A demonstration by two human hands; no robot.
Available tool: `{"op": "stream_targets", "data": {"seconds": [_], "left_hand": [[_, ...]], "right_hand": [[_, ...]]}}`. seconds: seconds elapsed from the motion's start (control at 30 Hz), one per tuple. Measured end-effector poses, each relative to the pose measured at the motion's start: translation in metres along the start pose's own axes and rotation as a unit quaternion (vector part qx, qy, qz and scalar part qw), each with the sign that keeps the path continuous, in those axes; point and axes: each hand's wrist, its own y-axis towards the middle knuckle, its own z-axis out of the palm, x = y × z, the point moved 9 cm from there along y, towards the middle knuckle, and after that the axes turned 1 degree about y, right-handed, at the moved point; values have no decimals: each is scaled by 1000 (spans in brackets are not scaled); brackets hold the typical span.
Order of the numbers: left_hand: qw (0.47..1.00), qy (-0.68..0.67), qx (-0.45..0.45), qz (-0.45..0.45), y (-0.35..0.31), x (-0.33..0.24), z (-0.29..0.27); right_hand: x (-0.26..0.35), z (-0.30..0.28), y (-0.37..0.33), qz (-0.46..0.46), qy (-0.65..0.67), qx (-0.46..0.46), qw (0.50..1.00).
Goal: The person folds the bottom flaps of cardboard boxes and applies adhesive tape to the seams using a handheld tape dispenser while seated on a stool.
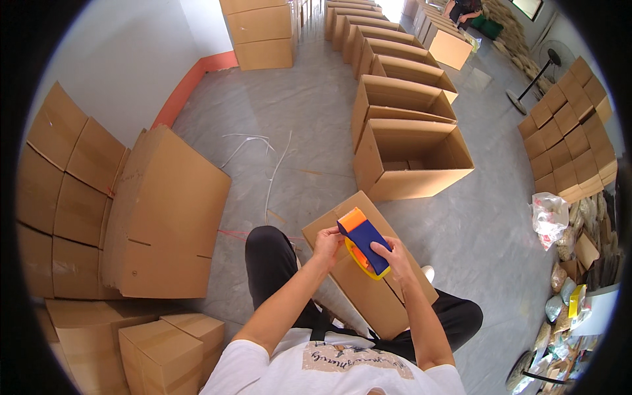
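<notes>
A tape dispenser (368,245), dark blue with an orange front end and a yellow ring of tape at its side, is held over a closed cardboard box (368,299). My right hand (394,257) is wrapped round its blue body, thumb on top. At the orange end, the fingers of my left hand (327,245) pinch together beside the dispenser; what lies between them, perhaps the tape's end, is too small to make out. The box rests between my knees, its long top seam running away from me.
A row of open cardboard boxes (421,178) stretches away ahead. Flattened cartons (174,217) lean at my left, near stacked boxes (72,191). White strapping strips (270,181) lie on the grey floor. At right are a box stack (569,141), a plastic bag (550,214) and a standing fan (536,82). Another person (464,10) is far off.
</notes>
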Motion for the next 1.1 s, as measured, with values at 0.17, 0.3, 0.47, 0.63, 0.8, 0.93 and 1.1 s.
{"op": "stream_targets", "data": {"seconds": [0.17,0.3,0.47,0.63,0.8,0.93,1.1], "left_hand": [[1000,18,-10,4,50,-30,-17],[986,102,-132,7,101,-88,-69],[970,168,-174,-33,143,-84,-80],[972,132,-186,-61,165,-59,-102],[921,260,-184,-225,159,19,-142],[815,536,-63,-211,156,25,-115],[801,519,-186,-236,138,40,-137]], "right_hand": [[0,-5,-3,-5,-62,8,998],[0,-17,-20,68,-110,23,991],[-7,-27,-24,107,-144,-5,984],[-7,-22,-12,138,-204,-32,969],[-18,-20,-5,161,-233,-39,958],[-17,-20,-4,166,-220,-44,960],[-12,-18,-3,161,-219,-54,961]]}}
